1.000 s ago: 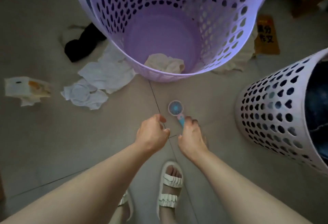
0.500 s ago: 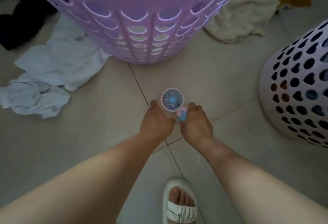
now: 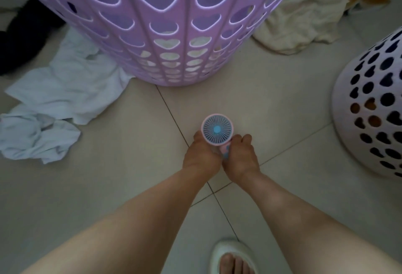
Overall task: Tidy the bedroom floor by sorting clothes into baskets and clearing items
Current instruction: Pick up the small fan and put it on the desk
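Two hands now on the small fan (image 3: pixel 216 129): our left hand (image 3: pixel 200 158) has joined the right hand (image 3: pixel 241 158), both grips curled round its handle, lifting it off the floor.

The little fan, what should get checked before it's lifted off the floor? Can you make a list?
1. Right hand has a grip on the fan handle: ok.
2. Left hand touches the fan head's edge: ok, though how firmly, cannot tell.
3. Fan lifted off the floor: cannot tell.
4. Blades stopped: cannot tell.
5. Space beside the fan free of clothes: ok, the white clothes lie apart, far left.
6. Purple basket and white basket stand clear of the hands: ok.
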Demonstrator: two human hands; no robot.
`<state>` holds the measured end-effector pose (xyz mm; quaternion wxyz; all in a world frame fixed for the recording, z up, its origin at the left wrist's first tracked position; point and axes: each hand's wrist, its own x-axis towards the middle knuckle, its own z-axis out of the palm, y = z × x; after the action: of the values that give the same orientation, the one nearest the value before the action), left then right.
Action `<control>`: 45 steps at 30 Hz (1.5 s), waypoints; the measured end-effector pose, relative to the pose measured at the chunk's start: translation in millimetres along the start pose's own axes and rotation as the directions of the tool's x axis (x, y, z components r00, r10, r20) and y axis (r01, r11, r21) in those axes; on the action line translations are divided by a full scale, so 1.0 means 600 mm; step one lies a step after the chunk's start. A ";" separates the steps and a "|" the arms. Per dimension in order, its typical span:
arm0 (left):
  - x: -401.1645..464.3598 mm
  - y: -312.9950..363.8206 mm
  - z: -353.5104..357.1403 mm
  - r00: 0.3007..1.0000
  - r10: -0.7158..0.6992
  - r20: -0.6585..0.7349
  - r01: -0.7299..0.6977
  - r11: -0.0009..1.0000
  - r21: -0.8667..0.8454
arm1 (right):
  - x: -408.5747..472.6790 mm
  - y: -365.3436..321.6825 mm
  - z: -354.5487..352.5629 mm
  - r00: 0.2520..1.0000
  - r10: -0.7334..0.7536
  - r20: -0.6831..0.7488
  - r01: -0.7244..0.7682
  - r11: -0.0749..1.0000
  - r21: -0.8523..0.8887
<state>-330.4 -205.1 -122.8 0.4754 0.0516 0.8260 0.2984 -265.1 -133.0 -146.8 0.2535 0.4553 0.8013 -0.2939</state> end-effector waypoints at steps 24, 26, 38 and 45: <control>-0.365 0.168 -0.340 0.809 -0.478 -0.341 0.051 0.636 -0.770 | -0.406 -0.307 -0.285 0.923 -0.380 0.064 0.377 0.925 0.057; -0.403 0.186 -0.388 0.792 -0.493 -0.359 0.017 0.606 -0.795 | -0.441 -0.345 -0.320 0.886 -0.457 0.080 0.455 0.890 0.039; -0.656 0.289 -0.672 0.618 -0.563 -0.549 -0.309 0.468 -0.828 | -0.672 -0.593 -0.496 0.620 -0.782 0.066 0.776 0.598 -0.200; -0.819 0.267 -0.832 0.527 -0.591 -0.611 -0.472 0.394 -0.789 | -0.833 -0.744 -0.535 0.456 -0.888 0.055 0.863 0.427 -0.271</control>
<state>-503.2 -477.1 519.8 -0.0354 -0.4064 0.6305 0.6603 -473.5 -382.4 521.7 0.0825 -0.0512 0.9627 -0.2526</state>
